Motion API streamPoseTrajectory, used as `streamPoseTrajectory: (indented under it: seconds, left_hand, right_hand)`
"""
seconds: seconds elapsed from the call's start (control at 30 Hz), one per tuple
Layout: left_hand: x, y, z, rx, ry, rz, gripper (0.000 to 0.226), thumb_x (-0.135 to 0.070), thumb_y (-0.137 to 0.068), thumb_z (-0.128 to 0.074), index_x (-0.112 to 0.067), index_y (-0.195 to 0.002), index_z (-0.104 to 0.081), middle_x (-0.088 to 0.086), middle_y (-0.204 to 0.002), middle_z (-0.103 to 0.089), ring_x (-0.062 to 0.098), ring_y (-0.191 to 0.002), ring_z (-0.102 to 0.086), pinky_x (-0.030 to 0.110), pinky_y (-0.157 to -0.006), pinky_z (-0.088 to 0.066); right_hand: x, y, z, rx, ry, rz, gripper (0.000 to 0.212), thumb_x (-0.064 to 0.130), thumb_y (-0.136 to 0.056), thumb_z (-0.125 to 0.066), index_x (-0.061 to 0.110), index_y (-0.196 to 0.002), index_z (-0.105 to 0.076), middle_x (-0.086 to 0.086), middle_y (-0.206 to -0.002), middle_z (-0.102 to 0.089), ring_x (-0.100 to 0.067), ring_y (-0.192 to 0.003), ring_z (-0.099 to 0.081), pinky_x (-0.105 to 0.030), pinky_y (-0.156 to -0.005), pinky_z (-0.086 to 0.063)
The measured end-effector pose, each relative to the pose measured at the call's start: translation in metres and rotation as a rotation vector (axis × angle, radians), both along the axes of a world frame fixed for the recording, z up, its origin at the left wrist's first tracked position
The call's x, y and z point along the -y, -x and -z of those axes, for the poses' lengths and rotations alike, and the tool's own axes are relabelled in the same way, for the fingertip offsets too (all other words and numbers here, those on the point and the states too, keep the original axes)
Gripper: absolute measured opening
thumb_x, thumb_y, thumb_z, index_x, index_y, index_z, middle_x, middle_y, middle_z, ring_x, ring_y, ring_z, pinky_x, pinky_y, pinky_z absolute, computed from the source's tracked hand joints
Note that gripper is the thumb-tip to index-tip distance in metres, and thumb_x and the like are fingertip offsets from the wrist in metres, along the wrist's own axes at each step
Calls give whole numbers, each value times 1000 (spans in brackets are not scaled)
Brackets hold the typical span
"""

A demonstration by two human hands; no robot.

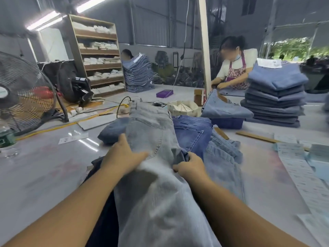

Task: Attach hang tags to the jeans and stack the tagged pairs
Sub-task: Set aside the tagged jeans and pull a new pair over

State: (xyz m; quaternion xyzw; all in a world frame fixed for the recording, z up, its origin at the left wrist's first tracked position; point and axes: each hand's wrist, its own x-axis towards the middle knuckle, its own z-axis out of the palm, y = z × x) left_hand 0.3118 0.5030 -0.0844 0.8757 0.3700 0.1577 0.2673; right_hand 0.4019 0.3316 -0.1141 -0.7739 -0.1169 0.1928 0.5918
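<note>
A pair of pale grey-blue jeans (151,139) lies lengthwise down the middle of the grey table (44,168), waistband away from the viewer, back pocket uppermost, legs running toward the camera. The left hand (122,157) rests flat on the fabric beside the pocket, fingers extended, thumb spread toward the right. The right hand (190,165) grips a bunched fold at the jeans' right edge — fingers curled into the cloth. Touching the pale pair on the right lie darker blue jeans (192,132) and a further light-blue pair (222,154); a folded dark denim piece (114,131) sits at the left, just beyond the left hand. Printed paper sheets (299,172) lie at the table's right edge, and a small paper tag (73,138) lies well to the left. Farther back — a stack of folded jeans (274,97), a white basket (183,107), a floor fan (23,93), a shelf unit (99,56), and a person in an apron (233,68) working at the far side.
</note>
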Motion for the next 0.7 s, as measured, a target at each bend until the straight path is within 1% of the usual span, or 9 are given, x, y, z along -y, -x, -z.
streamPoseTrajectory:
  seconds: [0.1, 0.17, 0.27, 0.37, 0.47, 0.53, 0.6, 0.67, 0.7]
  left_hand:
    - [-4, 18, -4, 44, 142, 38, 73, -51, -70, -82, -24, -127, -46, 3, -126, -58, 27, -114, -56, 42, -98, -47]
    - [1, 24, -10, 44, 129, 110, 62, -46, -70, -83, -30, -117, -46, -2, -121, -57, 21, -108, -54, 38, -94, -46]
    - [17, 25, -17, 22, 64, 208, 81, -53, -70, -80, -25, -137, -45, -2, -135, -55, 23, -121, -53, 40, -99, -46]
    - [42, 25, -15, -3, -91, 272, 89, -64, -73, -70, -29, -147, -35, 1, -145, -50, 26, -129, -49, 35, -94, -42]
    - [73, 28, -1, -158, -376, 307, 92, -73, -82, -52, -26, -155, -20, 1, -160, -30, 33, -144, -26, 45, -113, -28]
    - [98, 31, 15, -316, -509, 419, 90, -75, -88, -37, -25, -157, -8, 0, -166, -8, 32, -151, -4, 48, -121, -9]
    - [124, 35, 31, -414, -558, 565, 87, -75, -90, -31, -26, -158, -7, 3, -167, 2, 29, -152, 2, 45, -122, -5]
    - [144, 41, 37, -450, -548, 656, 82, -74, -90, -33, -29, -156, -17, 4, -166, 1, 27, -152, 1, 43, -122, -7]
    - [150, 45, 37, -453, -538, 687, 79, -73, -90, -35, -29, -154, -22, 3, -166, -2, 25, -151, -1, 42, -122, -10]
  right_hand:
    - [10, 7, -3, 46, 78, -46, 33, 6, -78, -69, 14, -107, -55, 1, -95, -61, -14, -82, -57, -27, -63, -43]
    - [24, 10, -11, 61, 165, -79, 35, 8, -78, -71, 12, -108, -54, -5, -102, -61, -22, -93, -59, -31, -73, -47]
    - [53, 18, -33, 0, 130, -39, 22, 2, -79, -67, 11, -94, -53, -13, -94, -60, -32, -89, -62, -37, -70, -53]
    - [88, 37, -52, -177, 51, 6, 21, -6, -79, -58, 11, -90, -55, -18, -87, -62, -36, -75, -65, -34, -54, -55]
    - [123, 63, -60, -249, 170, -36, 18, -11, -76, -53, 2, -87, -59, -20, -73, -63, -33, -59, -65, -34, -52, -56]
    - [140, 84, -59, -122, 417, -111, 12, -6, -80, -54, 4, -86, -56, -17, -76, -57, -29, -59, -61, -23, -47, -47]
    - [151, 101, -53, 183, 750, -229, 10, 5, -88, -53, 6, -97, -50, -15, -96, -57, -30, -84, -62, -21, -53, -38]
    - [158, 113, -42, 405, 908, -278, 36, 9, -90, -52, 4, -122, -38, -16, -116, -58, -28, -96, -59, -26, -54, -31]
    - [159, 117, -38, 460, 949, -287, 42, 8, -89, -51, 5, -126, -33, -16, -119, -58, -29, -98, -60, -26, -55, -32]
